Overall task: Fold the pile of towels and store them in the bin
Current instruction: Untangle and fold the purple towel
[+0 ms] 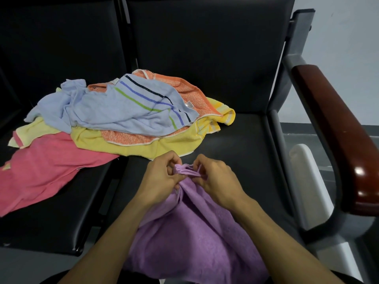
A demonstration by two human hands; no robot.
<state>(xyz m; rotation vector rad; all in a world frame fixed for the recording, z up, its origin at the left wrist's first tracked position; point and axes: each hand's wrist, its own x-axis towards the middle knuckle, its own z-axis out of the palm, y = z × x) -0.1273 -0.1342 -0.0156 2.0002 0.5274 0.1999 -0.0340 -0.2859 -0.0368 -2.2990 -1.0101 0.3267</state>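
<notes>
Lilac terry towel (190, 232) drapes from the front of the black padded bench seat (235, 140) toward the camera, its far edge bunched between both hands: left hand (162, 177) and right hand (215, 179) each pinch the gathered hem with curled fingers, nearly touching. Behind them, well apart, lies a loose pile: pale blue striped towel (114, 107) on top of orange (184, 89), yellow (164, 144) and pink (41, 171) towels.

left hand (164, 177): fingers curling, pinching bunched cloth edge | right hand (215, 177): fingers curling, pinching the same edge just beside it | both forearms: bare, reaching forward, converging toward the middle
</notes>
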